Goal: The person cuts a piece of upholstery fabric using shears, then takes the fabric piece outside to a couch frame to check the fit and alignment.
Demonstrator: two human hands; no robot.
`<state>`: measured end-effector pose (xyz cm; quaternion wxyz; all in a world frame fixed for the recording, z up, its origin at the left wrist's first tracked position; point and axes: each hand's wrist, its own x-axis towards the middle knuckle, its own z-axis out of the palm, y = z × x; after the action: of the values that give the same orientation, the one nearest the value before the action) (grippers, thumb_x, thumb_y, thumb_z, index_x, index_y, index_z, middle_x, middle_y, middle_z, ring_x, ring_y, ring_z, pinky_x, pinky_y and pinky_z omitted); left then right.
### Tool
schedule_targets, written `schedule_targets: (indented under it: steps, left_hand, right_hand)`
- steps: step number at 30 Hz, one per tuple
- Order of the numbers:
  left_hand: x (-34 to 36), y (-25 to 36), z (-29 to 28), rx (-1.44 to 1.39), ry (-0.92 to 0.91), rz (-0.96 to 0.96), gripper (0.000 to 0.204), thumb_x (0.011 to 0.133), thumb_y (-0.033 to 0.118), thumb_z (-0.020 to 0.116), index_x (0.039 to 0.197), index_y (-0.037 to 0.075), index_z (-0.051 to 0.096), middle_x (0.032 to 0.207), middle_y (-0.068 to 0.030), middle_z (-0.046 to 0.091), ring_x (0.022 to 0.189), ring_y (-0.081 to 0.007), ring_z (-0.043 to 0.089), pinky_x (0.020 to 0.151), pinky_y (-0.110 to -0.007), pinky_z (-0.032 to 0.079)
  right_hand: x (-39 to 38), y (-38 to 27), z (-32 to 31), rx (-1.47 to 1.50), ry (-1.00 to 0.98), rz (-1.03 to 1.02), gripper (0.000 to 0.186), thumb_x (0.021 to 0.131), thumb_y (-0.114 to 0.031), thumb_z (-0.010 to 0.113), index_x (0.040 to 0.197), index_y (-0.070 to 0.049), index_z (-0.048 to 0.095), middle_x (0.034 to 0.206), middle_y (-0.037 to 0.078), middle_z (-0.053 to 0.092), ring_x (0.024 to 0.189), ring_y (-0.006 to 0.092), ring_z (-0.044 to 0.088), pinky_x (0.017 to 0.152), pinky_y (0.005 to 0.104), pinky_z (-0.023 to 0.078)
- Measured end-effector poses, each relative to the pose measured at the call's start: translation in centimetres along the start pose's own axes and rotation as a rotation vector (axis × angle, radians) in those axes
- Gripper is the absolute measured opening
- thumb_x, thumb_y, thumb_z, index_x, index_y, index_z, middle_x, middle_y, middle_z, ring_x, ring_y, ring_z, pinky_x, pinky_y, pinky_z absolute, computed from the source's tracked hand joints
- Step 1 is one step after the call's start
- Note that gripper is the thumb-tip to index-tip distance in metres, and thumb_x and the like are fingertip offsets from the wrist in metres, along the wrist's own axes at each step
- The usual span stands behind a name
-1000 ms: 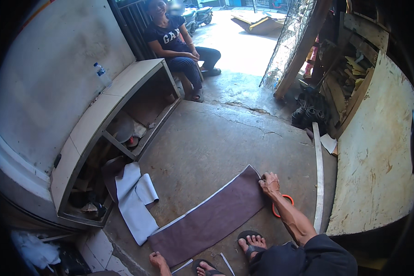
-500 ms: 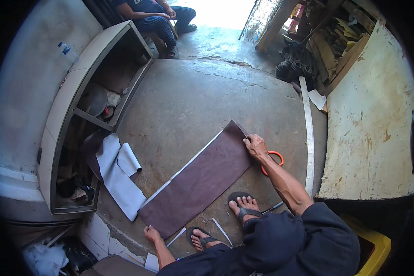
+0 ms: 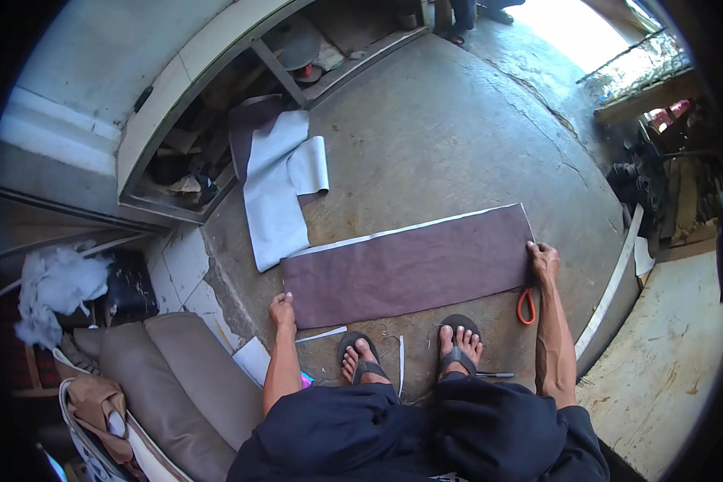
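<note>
A long dark brown leatherette sheet (image 3: 410, 261) lies across the floor in front of my feet, a thin white edge showing along its far side. My left hand (image 3: 282, 309) pinches its left end near the near corner. At the other end, my right hand (image 3: 544, 261) grips the right edge, fingers closed on it. Orange-handled scissors (image 3: 526, 307) lie beside my right forearm, their blades hidden. Touching the sheet's far left corner is another length of the material (image 3: 275, 189), pale backing up, partly folded over.
A low tiled cabinet (image 3: 209, 72) with open compartments stands at the far left. Near left are a brown padded cushion (image 3: 169, 377) and white stuffing (image 3: 56, 289). White offcut strips (image 3: 402, 365) and a pen (image 3: 496, 374) lie by my sandals. At right is a worn board (image 3: 667, 345); another person's legs (image 3: 463, 16) show far off.
My view has turned, and the person at the back is now mostly out of frame. The sheet, slanted before, now runs nearly straight across; both hands still grip its ends.
</note>
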<state>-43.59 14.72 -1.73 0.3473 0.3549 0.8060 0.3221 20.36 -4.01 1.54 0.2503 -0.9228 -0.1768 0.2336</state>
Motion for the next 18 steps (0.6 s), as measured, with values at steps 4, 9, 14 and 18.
schedule_targets:
  steps: [4, 9, 14, 18]
  left_hand:
    - [-0.5, 0.2, -0.5, 0.013, -0.043, -0.001, 0.024, 0.088, 0.019, 0.073, 0.104, 0.001, 0.070, 0.094, -0.0080, 0.070, 0.087, -0.0164, 0.063, 0.080, -0.031, 0.049]
    - [-0.9, 0.7, -0.5, 0.140, 0.018, 0.007, 0.027, 0.088, 0.028, 0.074, 0.092, 0.002, 0.072, 0.085, -0.0090, 0.070, 0.081, -0.0167, 0.061, 0.077, -0.034, 0.048]
    - [-1.0, 1.0, 0.2, 0.176, 0.023, 0.052, 0.030, 0.087, 0.030, 0.075, 0.092, 0.000, 0.072, 0.086, -0.0109, 0.070, 0.080, -0.0189, 0.061, 0.077, -0.035, 0.048]
    - [0.1, 0.2, -0.1, 0.208, 0.092, 0.098, 0.031, 0.084, 0.028, 0.076, 0.091, -0.002, 0.071, 0.088, -0.0152, 0.071, 0.080, -0.0230, 0.063, 0.078, -0.039, 0.050]
  right_hand:
    - [-0.1, 0.5, 0.2, -0.004, -0.024, -0.051, 0.044, 0.086, -0.044, 0.066, 0.107, -0.007, 0.074, 0.095, 0.018, 0.073, 0.093, 0.0316, 0.070, 0.084, 0.0408, 0.051]
    - [-0.1, 0.6, 0.4, -0.050, -0.010, -0.062, 0.043, 0.086, -0.044, 0.066, 0.108, -0.007, 0.073, 0.096, 0.018, 0.073, 0.093, 0.0313, 0.070, 0.084, 0.0411, 0.051]
    - [-0.5, 0.2, 0.0, -0.079, 0.036, -0.029, 0.042, 0.086, -0.043, 0.065, 0.106, -0.007, 0.074, 0.095, 0.019, 0.073, 0.093, 0.0337, 0.070, 0.083, 0.0424, 0.051]
    - [-1.1, -0.6, 0.5, -0.006, 0.036, -0.013, 0.038, 0.086, -0.040, 0.066, 0.104, -0.006, 0.074, 0.095, 0.021, 0.071, 0.095, 0.0344, 0.068, 0.085, 0.0433, 0.050]
